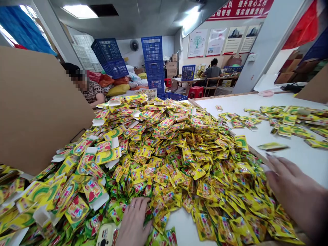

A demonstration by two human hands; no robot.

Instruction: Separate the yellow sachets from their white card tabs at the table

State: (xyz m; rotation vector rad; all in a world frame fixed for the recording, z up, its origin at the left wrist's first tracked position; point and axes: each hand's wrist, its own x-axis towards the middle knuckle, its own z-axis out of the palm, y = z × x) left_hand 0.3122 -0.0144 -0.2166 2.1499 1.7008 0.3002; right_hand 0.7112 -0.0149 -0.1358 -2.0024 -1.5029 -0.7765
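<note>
You look out over a packing room hung with red banners and wall posters, with tall stacks of blue plastic crates (152,65) in the distance and a seated person (212,71) working at a far desk. Nearer, on your left, another seated person (89,92) sits beyond a large brown cardboard sheet (36,109). A long white bench (302,164) spreads before you, carrying a broad, deep mound of glossy yellow-and-green foil sachets (164,153). A thinner scattered band of similar sachets (289,119) lies to the right, and one loose sachet (273,146) rests on the bare bench between them. Many sachets in the mound have white card tabs (92,121) at one end. They should handle as light, soft and slick, so the pile is likely to slide when disturbed; take one by its flat sealed edge or card tab, not its filled middle. Your right grip (294,191) is open, fingers loosely spread, with the fingertips near the mound's right flank and nothing visibly held. Your left grip (133,222) is also open, palm down on the mound's near edge, just beside a phone in a patterned case (105,235), and it visibly holds no sachet.
</note>
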